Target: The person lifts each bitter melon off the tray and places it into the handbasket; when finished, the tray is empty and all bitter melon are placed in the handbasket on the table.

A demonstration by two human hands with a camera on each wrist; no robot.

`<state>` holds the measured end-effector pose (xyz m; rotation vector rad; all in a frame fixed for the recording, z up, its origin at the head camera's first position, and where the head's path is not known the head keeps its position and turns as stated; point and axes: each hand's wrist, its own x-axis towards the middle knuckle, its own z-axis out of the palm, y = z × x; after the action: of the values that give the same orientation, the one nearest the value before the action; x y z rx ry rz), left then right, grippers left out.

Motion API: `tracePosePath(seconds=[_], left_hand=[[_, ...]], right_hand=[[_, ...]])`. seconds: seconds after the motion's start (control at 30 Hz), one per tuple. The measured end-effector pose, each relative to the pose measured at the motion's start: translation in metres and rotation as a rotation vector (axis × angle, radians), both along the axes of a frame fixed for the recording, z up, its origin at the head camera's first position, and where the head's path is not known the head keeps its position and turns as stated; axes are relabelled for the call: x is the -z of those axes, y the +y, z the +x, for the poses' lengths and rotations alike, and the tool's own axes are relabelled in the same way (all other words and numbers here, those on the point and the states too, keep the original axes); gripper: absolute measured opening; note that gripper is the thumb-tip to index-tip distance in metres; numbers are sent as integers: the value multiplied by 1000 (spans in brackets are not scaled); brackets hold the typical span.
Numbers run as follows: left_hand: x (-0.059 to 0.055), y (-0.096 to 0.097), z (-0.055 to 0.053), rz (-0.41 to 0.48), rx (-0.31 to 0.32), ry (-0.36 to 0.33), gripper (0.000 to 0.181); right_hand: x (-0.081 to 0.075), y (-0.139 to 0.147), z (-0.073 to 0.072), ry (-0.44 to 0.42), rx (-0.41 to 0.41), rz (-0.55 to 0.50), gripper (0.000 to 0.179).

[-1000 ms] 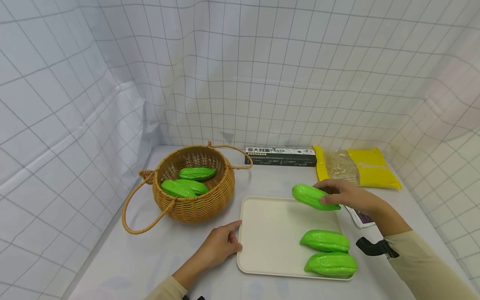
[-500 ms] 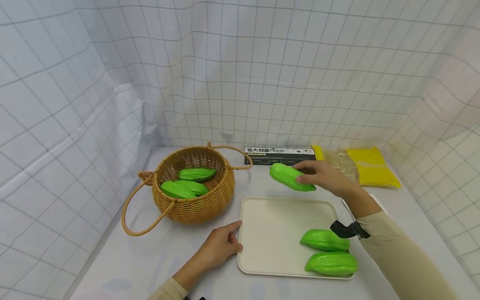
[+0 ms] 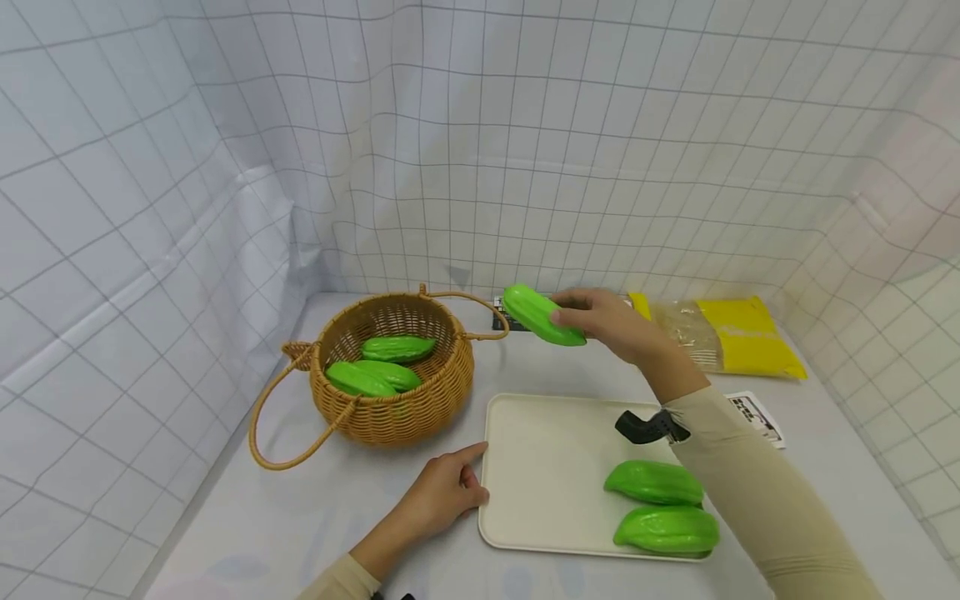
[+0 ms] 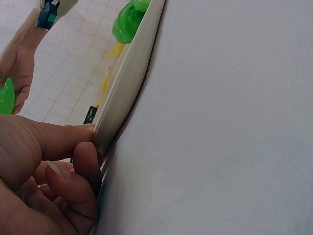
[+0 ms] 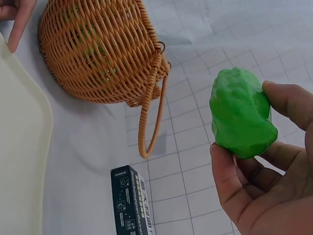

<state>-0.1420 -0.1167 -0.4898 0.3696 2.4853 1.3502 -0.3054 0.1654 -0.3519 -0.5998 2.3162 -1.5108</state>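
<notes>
My right hand holds a bright green, ridged bitter melon between thumb and fingers, raised above the back of the table. In the right wrist view the bitter melon is seen end-on, with fingertips on both sides. My left hand rests at the left edge of the cream tray; a straight finger and the thumb touch its rim. Two more bitter melons lie at the tray's right side. The wicker basket, left of the raised melon, contains three bitter melons.
A black pasta box lies at the back, partly hidden by the right hand in the head view. Beside it is a yellow packet. A white printed card lies right of the tray. The basket's handles stick out on both sides.
My right hand has carried the bitter melon from over the tray's back right corner leftward and back, toward the basket. My left hand stays at the tray's edge.
</notes>
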Motion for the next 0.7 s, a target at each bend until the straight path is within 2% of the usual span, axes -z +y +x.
tracePosePath(seconds=[0.23, 0.53, 0.7], left_hand=[[1, 0, 0, 3, 4, 14, 70], [1, -1, -3, 9, 13, 10, 70], [1, 0, -2, 0, 9, 7, 70]], right_hand=[[-13, -39, -12, -56, -10, -13, 51], [-33, -91, -17, -7, -138, 27, 48], [-37, -117, -20, 16, -203, 48, 47]])
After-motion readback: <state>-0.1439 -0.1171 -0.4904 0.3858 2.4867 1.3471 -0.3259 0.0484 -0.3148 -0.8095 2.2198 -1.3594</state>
